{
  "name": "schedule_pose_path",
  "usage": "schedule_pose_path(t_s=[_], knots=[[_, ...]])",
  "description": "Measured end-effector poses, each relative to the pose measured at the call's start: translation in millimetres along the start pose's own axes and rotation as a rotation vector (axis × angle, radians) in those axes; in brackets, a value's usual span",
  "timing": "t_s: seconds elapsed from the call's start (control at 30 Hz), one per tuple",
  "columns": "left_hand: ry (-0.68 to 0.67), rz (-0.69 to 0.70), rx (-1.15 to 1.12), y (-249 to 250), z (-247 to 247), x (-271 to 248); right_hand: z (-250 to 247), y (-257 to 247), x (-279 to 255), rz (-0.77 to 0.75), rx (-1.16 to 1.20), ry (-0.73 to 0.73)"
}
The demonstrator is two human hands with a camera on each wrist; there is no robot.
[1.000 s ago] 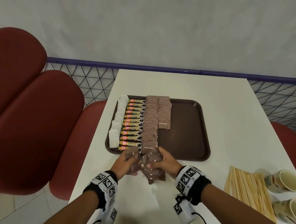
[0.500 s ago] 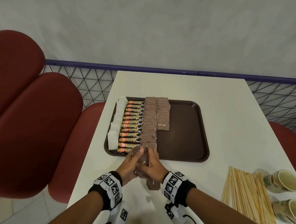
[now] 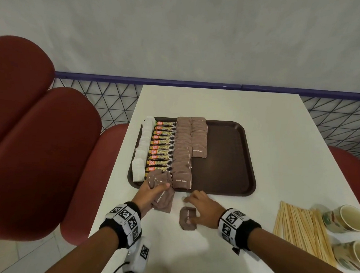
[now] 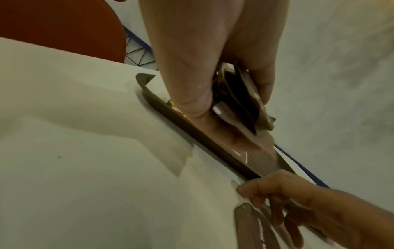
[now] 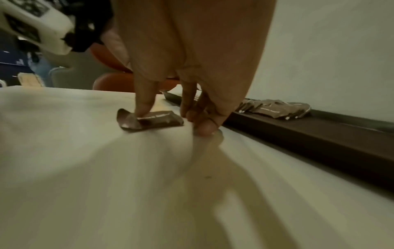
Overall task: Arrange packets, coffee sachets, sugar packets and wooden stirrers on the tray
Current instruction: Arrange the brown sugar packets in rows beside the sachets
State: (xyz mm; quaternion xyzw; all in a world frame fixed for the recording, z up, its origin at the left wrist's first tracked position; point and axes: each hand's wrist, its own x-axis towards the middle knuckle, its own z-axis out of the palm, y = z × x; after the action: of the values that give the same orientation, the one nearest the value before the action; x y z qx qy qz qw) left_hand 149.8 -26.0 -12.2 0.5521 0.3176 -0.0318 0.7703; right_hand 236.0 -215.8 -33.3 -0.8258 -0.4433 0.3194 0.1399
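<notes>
The left hand (image 3: 149, 195) keeps a bunch of brown sugar packets (image 3: 162, 193) in a closed grip at the tray's (image 3: 232, 161) near edge, a ready supply for the unfinished second sugar row (image 3: 199, 137). The right hand (image 3: 203, 210), grip loose and holding nothing, presses its thumb on a stray packet (image 3: 187, 220) lying on the desk (image 3: 281, 143), probably to pick it up

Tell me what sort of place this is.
Probably a café or canteen seating area. A brown serving tray holds rows of coffee sachets and brown sugar packets on a white table, with wooden stirrers, paper cups and padded red seats alongside.
</notes>
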Motion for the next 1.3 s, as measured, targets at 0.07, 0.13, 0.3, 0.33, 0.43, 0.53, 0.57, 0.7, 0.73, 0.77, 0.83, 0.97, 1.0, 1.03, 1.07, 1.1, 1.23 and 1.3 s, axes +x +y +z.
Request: schedule_pose_path(t_s=[0.07, 0.13, 0.3, 0.33, 0.43, 0.53, 0.57, 0.7, 0.73, 0.77, 0.83, 0.97, 1.0, 1.03, 1.07, 1.1, 1.23, 1.3], knots=[[-0.017, -0.022, -0.03, 2, 0, -1, 2, -2, -1, 0.005, -0.061, -0.004], [-0.032, -0.046, -0.057, 3, 1, -2, 5, -4, 1, -0.005, -0.037, 0.032], [-0.059, -0.079, -0.103, 5, 0, -5, 3, -6, 8, 0.084, 0.17, 0.037], [-0.063, -0.085, -0.113, 6, 0, -6, -1, -6, 9, 0.104, 0.245, 0.026], [-0.061, -0.079, -0.127, 4, -4, -7, -18, -2, 12, 0.125, 0.42, 0.117], [-0.049, -0.074, -0.154, 3, -7, -9, -47, 9, 19, 0.2, 0.576, 0.364], [-0.043, -0.074, -0.163, 2, -8, -9, -57, 15, 23, 0.249, 0.619, 0.457], [-0.033, -0.081, -0.189, -1, -11, -11, -89, 41, 43, 0.497, 0.773, 0.722], [-0.037, -0.079, -0.189, -1, -11, -12, -93, 45, 48, 0.538, 0.809, 0.752], [-0.04, -0.075, -0.184, -2, -11, -12, -96, 47, 54, 0.569, 0.837, 0.772], [-0.05, -0.066, -0.177, -2, -11, -13, -96, 48, 65, 0.603, 0.835, 0.786], [-0.042, -0.072, -0.183, -2, -12, -12, -86, 48, 84, 0.619, 0.804, 0.749], [-0.041, -0.073, -0.188, -1, -12, -11, -85, 49, 88, 0.631, 0.791, 0.746], [-0.04, -0.074, -0.19, -1, -13, -11, -83, 49, 90, 0.639, 0.777, 0.745], [-0.037, -0.073, -0.19, 0, -13, -11, -83, 49, 93, 0.642, 0.761, 0.739], [-0.035, -0.069, -0.192, 0, -14, -11, -83, 48, 95, 0.639, 0.739, 0.727], [-0.031, -0.061, -0.198, 1, -14, -12, -83, 45, 101, 0.632, 0.556, 0.671], [-0.035, -0.057, -0.195, 3, -12, -13, -82, 46, 102, 0.632, 0.497, 0.666]])
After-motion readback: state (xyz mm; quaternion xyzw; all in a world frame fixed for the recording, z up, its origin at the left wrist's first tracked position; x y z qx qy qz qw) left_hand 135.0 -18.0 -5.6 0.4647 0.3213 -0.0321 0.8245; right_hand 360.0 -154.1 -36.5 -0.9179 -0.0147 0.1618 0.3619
